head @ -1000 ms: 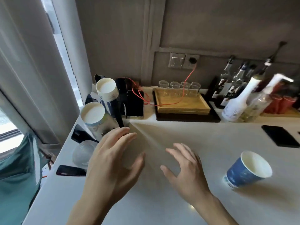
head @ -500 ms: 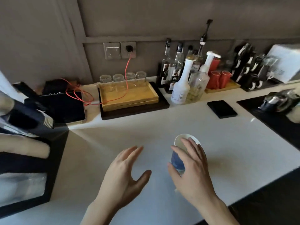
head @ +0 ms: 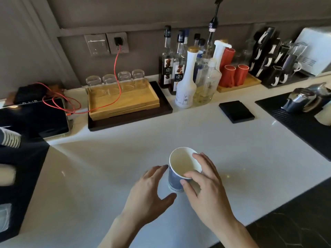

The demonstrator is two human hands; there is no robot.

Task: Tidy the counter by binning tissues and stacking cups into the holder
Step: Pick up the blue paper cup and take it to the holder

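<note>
A blue paper cup (head: 174, 179) with a white inside stands upright on the white counter (head: 232, 149). My right hand (head: 206, 188) grips it at the rim, thumb on the near side and fingers on the far side. My left hand (head: 150, 192) is spread open just left of the cup, with a fingertip close to its wall. At the far left edge, the black cup holder (head: 23, 169) shows the striped rims of stacked cups (head: 9, 138). No tissue is visible.
A wooden tray (head: 123, 102) with upturned glasses sits at the back on a black tray, crossed by a red cable (head: 116, 74). Syrup bottles (head: 186, 76), red cups (head: 232, 72), a black square pad (head: 236, 111) and a metal pitcher (head: 302, 99) on a black mat stand right.
The view swung right, away from the cup holder. My right hand reached the lying blue cup, took it by the rim and it now stands upright; my left hand followed beside it.
</note>
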